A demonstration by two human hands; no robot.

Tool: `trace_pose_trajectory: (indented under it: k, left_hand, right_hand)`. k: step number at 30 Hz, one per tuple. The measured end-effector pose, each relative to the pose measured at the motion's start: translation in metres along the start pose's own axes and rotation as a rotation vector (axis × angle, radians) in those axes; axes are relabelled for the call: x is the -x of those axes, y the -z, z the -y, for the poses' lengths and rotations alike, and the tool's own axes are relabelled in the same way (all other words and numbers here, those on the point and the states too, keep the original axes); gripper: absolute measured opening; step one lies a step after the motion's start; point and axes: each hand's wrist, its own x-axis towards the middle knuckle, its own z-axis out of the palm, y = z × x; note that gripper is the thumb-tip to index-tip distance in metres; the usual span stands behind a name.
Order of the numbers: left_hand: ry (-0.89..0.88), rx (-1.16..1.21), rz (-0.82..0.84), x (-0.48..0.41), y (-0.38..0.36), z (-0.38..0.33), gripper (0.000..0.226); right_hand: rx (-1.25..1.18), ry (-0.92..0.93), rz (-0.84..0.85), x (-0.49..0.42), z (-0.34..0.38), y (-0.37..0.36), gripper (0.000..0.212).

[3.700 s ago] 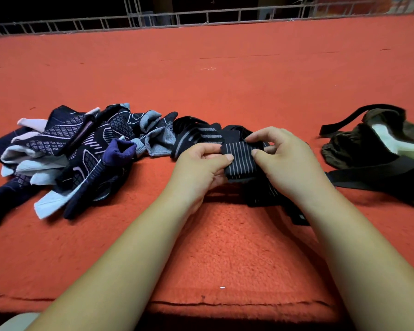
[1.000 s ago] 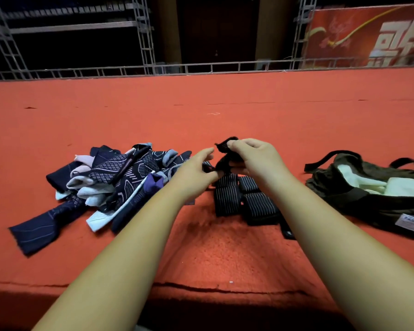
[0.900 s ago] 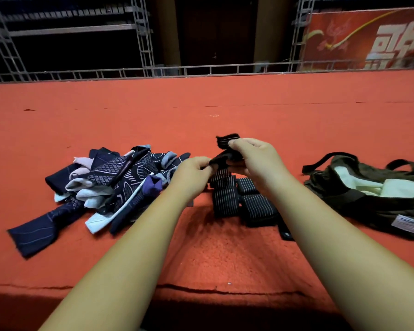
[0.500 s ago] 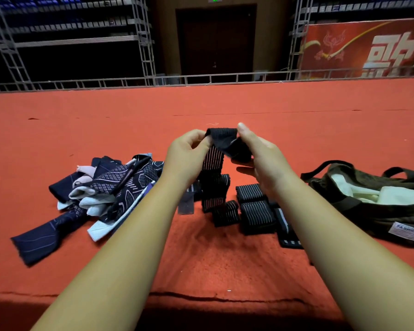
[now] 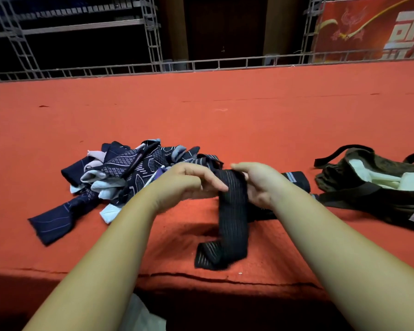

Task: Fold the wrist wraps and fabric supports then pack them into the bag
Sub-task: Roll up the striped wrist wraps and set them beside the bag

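Black wrist wrap (image 5: pixel 232 218) hangs between the left hand (image 5: pixel 189 182) and right hand (image 5: pixel 261 185), fingers (image 5: pixel 213 183) pinching its top, its tail curled near the carpeted platform's (image 5: pixel 225 125) front edge. Fold it in even laps, with the edges aligned and the tail untwisted.

A red carpet (image 5: pixel 225 120) is laid across the platform, bordered at the back by a metal truss rail (image 5: pixel 201 65). Beyond it, a dark door (image 5: pixel 222 27) and a red banner (image 5: pixel 368 27) are seen.

Dim warm light, motion blur, wide-angle distortion
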Motion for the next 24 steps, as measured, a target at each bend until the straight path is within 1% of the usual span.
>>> trace_pose_trajectory:
  k: [1, 2, 3, 5, 6, 7, 8, 9, 11, 13, 15, 16, 17, 19, 21, 24]
  left_hand:
    - [0.043, 0.004, -0.012, 0.001, 0.0, 0.005, 0.046]
    - [0.085, 0.002, -0.079, -0.002, -0.001, 0.009, 0.041]
    - [0.117, -0.001, -0.187, -0.008, 0.0, 0.017, 0.038]
    - [0.17, -0.001, -0.428, -0.023, 0.0, 0.031, 0.03]
    - [0.204, 0.03, -0.49, -0.03, -0.001, 0.039, 0.024]
    - [0.254, 0.071, -0.486, -0.035, -0.003, 0.046, 0.017]
    - [0.305, 0.115, -0.423, -0.038, -0.005, 0.052, 0.014]
    - [0.35, 0.179, -0.352, -0.042, -0.007, 0.056, 0.02]
    - [0.363, 0.321, -0.276, -0.045, -0.013, 0.058, 0.033]
    - [0.327, 0.395, -0.281, -0.048, -0.015, 0.056, 0.038]
    - [0.281, 0.403, -0.299, -0.051, -0.015, 0.055, 0.04]
    - [0.257, 0.385, -0.303, -0.052, -0.014, 0.054, 0.038]
    - [0.239, 0.353, -0.31, -0.052, -0.014, 0.053, 0.033]
    - [0.226, 0.289, -0.321, -0.05, -0.011, 0.048, 0.021]
    - [0.231, 0.268, -0.328, -0.05, -0.007, 0.043, 0.015]
    - [0.246, 0.254, -0.449, -0.06, 0.0, 0.04, 0.012]
  right_hand:
    - [0.016, -0.017, -0.028, -0.003, -0.005, -0.001, 0.022]
    - [0.026, -0.024, -0.048, -0.003, -0.009, -0.001, 0.018]
    - [0.018, -0.017, -0.056, -0.005, -0.012, -0.001, 0.021]
    - [0.017, -0.002, -0.068, -0.007, -0.015, 0.002, 0.043]
    - [0.026, 0.001, -0.055, -0.006, -0.016, 0.002, 0.052]
    - [0.04, 0.01, -0.024, -0.006, -0.018, 0.003, 0.056]
    - [0.065, 0.022, 0.002, -0.004, -0.018, 0.003, 0.061]
    - [0.096, 0.033, 0.019, -0.003, -0.019, 0.004, 0.066]
    - [0.171, 0.051, 0.037, 0.001, -0.019, 0.004, 0.066]
    - [0.286, 0.063, 0.013, 0.004, -0.019, 0.004, 0.056]
    - [0.376, 0.099, -0.052, 0.006, -0.02, 0.004, 0.034]
    - [0.389, 0.132, -0.072, 0.006, -0.021, 0.005, 0.023]
    - [0.393, 0.166, -0.071, 0.007, -0.022, 0.005, 0.017]
    - [0.405, 0.226, -0.03, 0.007, -0.023, 0.007, 0.014]
    - [0.422, 0.265, -0.005, 0.008, -0.023, 0.008, 0.008]
    - [0.378, 0.26, -0.035, 0.006, -0.021, 0.01, 0.007]
